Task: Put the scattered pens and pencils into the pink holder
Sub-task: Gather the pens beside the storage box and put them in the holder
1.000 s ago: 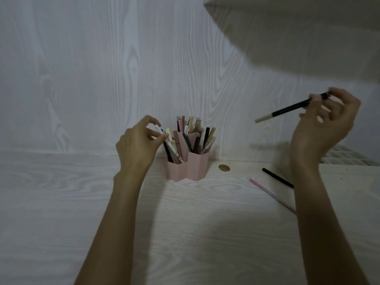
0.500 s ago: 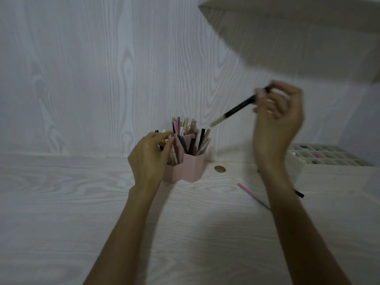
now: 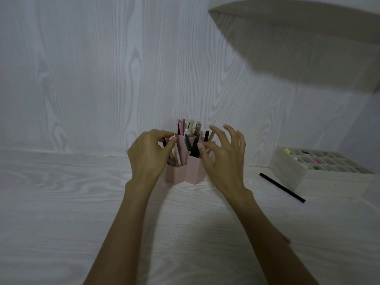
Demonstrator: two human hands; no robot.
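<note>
Pink holder (image 3: 183, 171) at far centre, packed with pens. Left hand (image 3: 147, 154) pinches the left-side pens, likely steadying them. Right hand (image 3: 223, 156) spread, empty, just beside the rim. Black pen (image 3: 281, 187) lies loose at right, well apart.

My desk (image 3: 61, 202) is pale whitewashed wood with swirling grain. Behind it stands a wall (image 3: 92, 68) of the same pale woodgrain, its lines running upright, meeting the desk in a straight seam. Above the desk's right side a white shelf (image 3: 308, 23) juts out and throws a broad shadow down the wall. On the desk below the shelf sits a white tray (image 3: 287, 169) of small compartments. The light is dim and bluish.
</note>
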